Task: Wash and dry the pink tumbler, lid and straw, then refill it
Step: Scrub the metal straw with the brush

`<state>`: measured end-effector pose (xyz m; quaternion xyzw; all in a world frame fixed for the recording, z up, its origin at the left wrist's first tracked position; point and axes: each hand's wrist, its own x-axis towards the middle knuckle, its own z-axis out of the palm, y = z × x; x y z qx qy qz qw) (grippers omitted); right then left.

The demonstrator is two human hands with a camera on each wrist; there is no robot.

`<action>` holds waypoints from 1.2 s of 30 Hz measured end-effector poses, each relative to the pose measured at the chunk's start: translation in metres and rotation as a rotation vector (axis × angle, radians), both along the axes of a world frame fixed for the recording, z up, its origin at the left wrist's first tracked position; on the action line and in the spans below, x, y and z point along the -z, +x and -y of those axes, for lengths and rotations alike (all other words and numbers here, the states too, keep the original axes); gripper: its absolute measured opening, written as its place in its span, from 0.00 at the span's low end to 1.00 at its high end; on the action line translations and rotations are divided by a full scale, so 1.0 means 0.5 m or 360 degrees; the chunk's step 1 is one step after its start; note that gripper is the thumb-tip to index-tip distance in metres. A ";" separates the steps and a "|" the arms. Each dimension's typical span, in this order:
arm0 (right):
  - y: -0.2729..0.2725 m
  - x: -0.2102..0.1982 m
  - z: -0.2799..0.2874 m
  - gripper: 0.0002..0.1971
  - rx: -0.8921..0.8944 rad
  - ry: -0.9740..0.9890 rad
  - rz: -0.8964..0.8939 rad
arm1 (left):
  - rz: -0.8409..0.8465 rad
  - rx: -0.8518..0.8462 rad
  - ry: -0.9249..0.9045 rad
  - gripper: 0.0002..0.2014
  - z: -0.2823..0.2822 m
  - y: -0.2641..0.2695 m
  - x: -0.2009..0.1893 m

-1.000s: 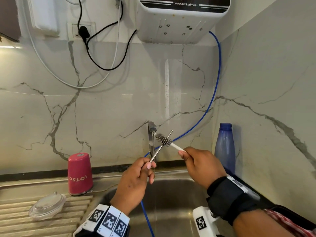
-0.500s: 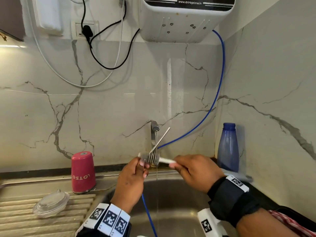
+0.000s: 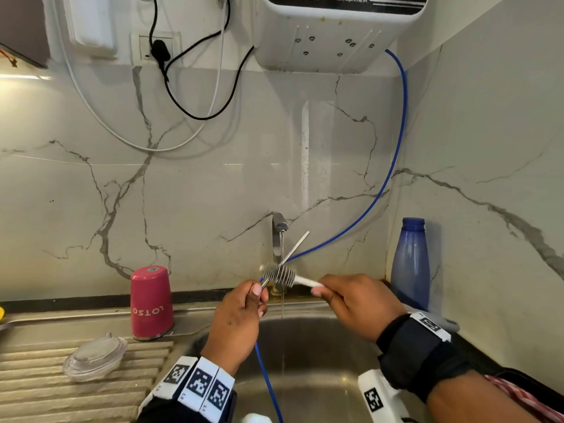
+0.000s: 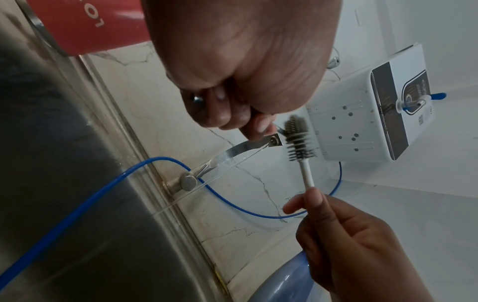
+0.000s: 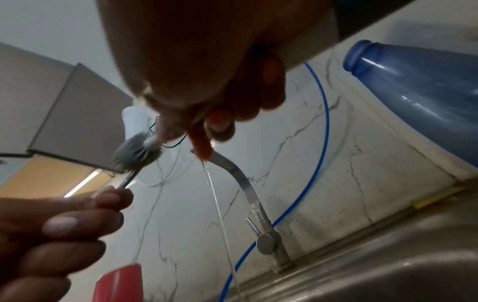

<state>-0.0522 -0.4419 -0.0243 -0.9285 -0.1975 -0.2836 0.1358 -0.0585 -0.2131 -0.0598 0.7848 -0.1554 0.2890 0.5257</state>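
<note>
My left hand (image 3: 259,293) pinches the lower end of a thin metal straw (image 3: 295,246) that slants up to the right over the sink. My right hand (image 3: 319,290) grips the white handle of a small grey-bristled brush (image 3: 279,274). Its bristles lie across the straw just above my left fingers. The right wrist view shows the brush (image 5: 137,153) against the straw (image 5: 128,179). The pink tumbler (image 3: 151,303) stands upside down on the sink's left ledge. Its clear lid (image 3: 94,357) lies on the ribbed drainboard in front of it.
The tap (image 3: 279,227) behind the straw runs a thin stream into the steel sink (image 3: 320,377). A blue hose (image 3: 393,166) runs from the water purifier (image 3: 335,32) down into the sink. A blue bottle (image 3: 410,264) stands in the right corner.
The brush has slid from the straw's upper end down to just above my left fingers. Both hands have kept their hold.
</note>
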 end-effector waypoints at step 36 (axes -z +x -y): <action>0.006 -0.008 0.014 0.17 0.0224 0.0213 -0.0014 | -0.0048 0.0024 0.0029 0.10 -0.005 -0.001 0.006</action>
